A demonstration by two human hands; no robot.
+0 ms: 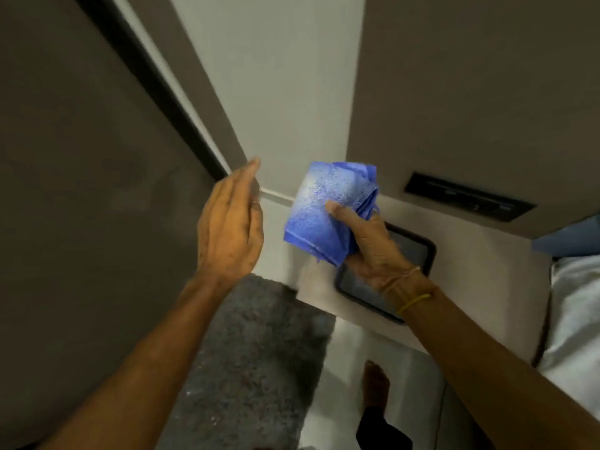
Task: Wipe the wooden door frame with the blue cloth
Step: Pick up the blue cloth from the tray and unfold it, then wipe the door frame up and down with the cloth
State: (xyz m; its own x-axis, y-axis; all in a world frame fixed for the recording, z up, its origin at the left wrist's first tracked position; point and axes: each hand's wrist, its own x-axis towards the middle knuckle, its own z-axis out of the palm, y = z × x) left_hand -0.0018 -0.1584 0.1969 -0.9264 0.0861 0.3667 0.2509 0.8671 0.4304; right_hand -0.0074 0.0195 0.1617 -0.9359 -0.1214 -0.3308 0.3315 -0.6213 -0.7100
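My right hand (pixel 373 245) grips a folded blue cloth (pixel 328 209), thumb pressed on its front, held in the air in front of the pale wall. My left hand (pixel 230 222) is raised flat with fingers together and nothing in it, just left of the cloth and apart from it. Its fingertips reach toward the brown door frame strip (pixel 207 102) that runs diagonally up to the left, beside a dark gap (pixel 156 89) and the brown door panel (pixel 81 190). The picture is motion-blurred.
A grey rug (pixel 259 352) lies on the floor below my arms. A low pale shelf carries a dark tray (pixel 422 251). A brown panel (pixel 480 92) with a dark slot (pixel 467 199) stands at right. White bedding (pixel 574 319) shows at far right. My bare foot (pixel 376 384) is on the floor.
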